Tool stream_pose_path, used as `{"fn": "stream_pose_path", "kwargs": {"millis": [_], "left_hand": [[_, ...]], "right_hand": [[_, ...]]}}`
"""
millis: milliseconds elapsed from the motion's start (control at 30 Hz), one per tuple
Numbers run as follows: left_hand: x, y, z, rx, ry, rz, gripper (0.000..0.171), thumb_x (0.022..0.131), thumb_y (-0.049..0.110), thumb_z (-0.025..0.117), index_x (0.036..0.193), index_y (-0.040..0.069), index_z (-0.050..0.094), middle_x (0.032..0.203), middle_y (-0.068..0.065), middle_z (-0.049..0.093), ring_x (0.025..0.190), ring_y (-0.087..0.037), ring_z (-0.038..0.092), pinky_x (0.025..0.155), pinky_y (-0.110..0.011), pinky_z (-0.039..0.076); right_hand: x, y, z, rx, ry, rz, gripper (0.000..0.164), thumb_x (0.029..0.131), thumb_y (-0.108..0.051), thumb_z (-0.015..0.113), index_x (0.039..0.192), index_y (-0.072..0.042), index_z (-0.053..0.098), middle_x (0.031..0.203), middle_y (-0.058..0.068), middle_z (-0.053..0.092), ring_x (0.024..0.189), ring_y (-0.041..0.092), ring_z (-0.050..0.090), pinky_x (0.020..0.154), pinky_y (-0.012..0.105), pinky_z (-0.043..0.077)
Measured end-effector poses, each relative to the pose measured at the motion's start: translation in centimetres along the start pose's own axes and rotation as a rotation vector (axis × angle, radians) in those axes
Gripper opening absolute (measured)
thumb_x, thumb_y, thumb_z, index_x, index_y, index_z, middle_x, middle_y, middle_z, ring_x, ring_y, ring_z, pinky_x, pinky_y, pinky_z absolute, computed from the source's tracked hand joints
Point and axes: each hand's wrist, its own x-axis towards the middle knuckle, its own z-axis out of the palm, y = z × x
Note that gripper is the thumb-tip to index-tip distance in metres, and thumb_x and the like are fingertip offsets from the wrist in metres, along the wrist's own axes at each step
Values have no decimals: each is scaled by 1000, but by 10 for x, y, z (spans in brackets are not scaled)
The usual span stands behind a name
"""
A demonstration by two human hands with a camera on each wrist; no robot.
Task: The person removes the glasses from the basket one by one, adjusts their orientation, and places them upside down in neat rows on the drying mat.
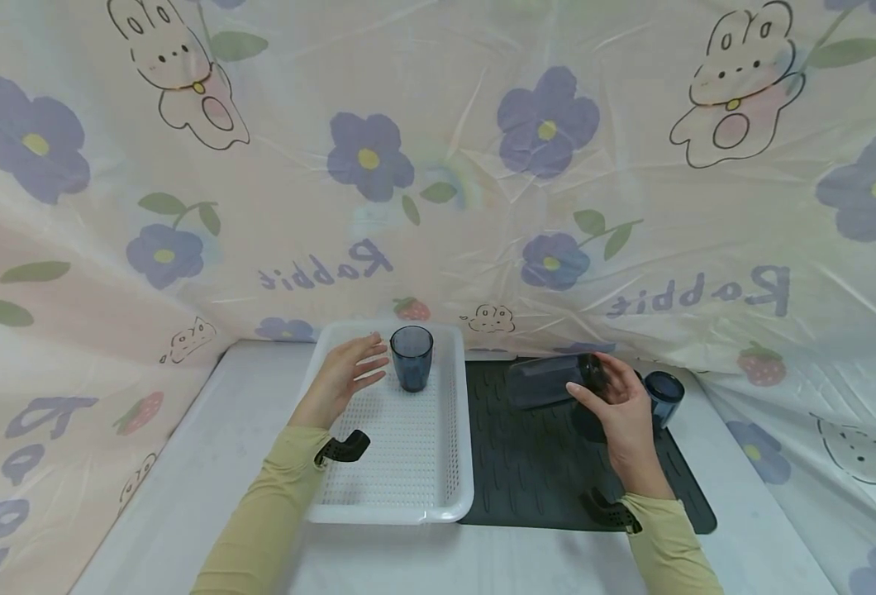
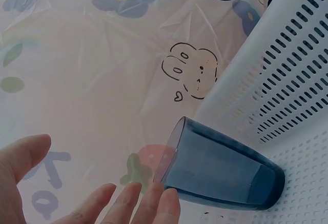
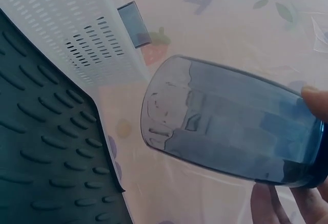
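A translucent blue glass (image 1: pixel 411 359) stands upright in the far part of the white perforated basket (image 1: pixel 465 463). Just left of it is my left hand (image 1: pixel 346 372), its fingers extended and holding nothing. In the left wrist view the fingertips (image 2: pixel 169 206) appear close to the rim of that glass (image 2: pixel 225 167); whether they touch is unclear. My right hand (image 1: pixel 620 405) grips a second blue glass (image 1: pixel 545 382) by its base end. This glass lies sideways in the air above the dark mat, its mouth toward the basket, as the right wrist view also shows (image 3: pixel 230 121).
The dark ridged mat (image 1: pixel 516 471) lies directly right of the basket. Another blue glass (image 1: pixel 664 392) stands at the mat's far right, partly behind my right hand. A dark round shape (image 1: pixel 587 423) shows below the held glass. A patterned plastic sheet (image 1: pixel 445 223) rises behind everything.
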Motion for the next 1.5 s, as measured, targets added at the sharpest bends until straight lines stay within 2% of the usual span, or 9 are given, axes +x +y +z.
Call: {"fn": "stream_pose_path", "kwargs": {"millis": [367, 633, 933, 1200, 1333, 1400, 1500], "left_hand": [[7, 3, -4, 35, 11, -26, 59, 97, 33, 57, 142, 1, 39, 143, -23, 39, 130, -39, 40, 104, -42, 41], [13, 0, -6, 58, 47, -49, 59, 96, 33, 59, 141, 1, 40, 140, -22, 43, 127, -37, 44, 101, -41, 44], [15, -4, -6, 87, 73, -59, 61, 93, 36, 62, 140, 2, 42, 136, -19, 47, 120, -33, 51, 98, -40, 47], [17, -6, -5, 87, 65, -65, 61, 94, 36, 62, 140, 2, 41, 138, -20, 45, 125, -38, 45, 100, -41, 45], [18, -6, -5, 100, 69, -72, 63, 94, 37, 62, 140, 2, 41, 138, -20, 45, 122, -35, 48, 99, -40, 46], [18, -6, -5, 103, 71, -75, 63, 93, 38, 62, 140, 2, 41, 138, -19, 45, 119, -33, 50, 99, -40, 46], [20, -6, -5, 98, 78, -81, 63, 92, 39, 64, 138, 3, 43, 137, -18, 46, 118, -32, 51, 99, -39, 46]], "right_hand": [[3, 4, -2, -75, 21, 3, 68, 78, -4, 79, 138, -9, 48, 135, 4, 53, 116, 12, 51, 82, 13, 49], [3, 8, -2, -183, 30, 8, 70, 76, -6, 81, 138, -16, 50, 137, 6, 50, 121, 16, 47, 86, 14, 48], [3, 15, 0, -216, 38, 2, 70, 73, -6, 84, 135, -16, 53, 133, 6, 53, 120, 16, 51, 88, 19, 50], [4, 20, 1, -206, 20, -21, 70, 75, -3, 82, 136, -15, 51, 134, 6, 50, 120, 14, 49, 85, 16, 50], [4, 22, 0, -230, 17, -28, 70, 76, -3, 81, 138, -15, 50, 134, 4, 47, 121, 14, 48, 85, 15, 49], [5, 24, -1, -238, 18, -30, 71, 76, -3, 81, 139, -15, 50, 135, 3, 47, 121, 15, 47, 87, 17, 49], [6, 26, -2, -247, 16, -28, 72, 75, -5, 82, 139, -16, 50, 135, 3, 46, 122, 16, 47, 93, 27, 49]]}}
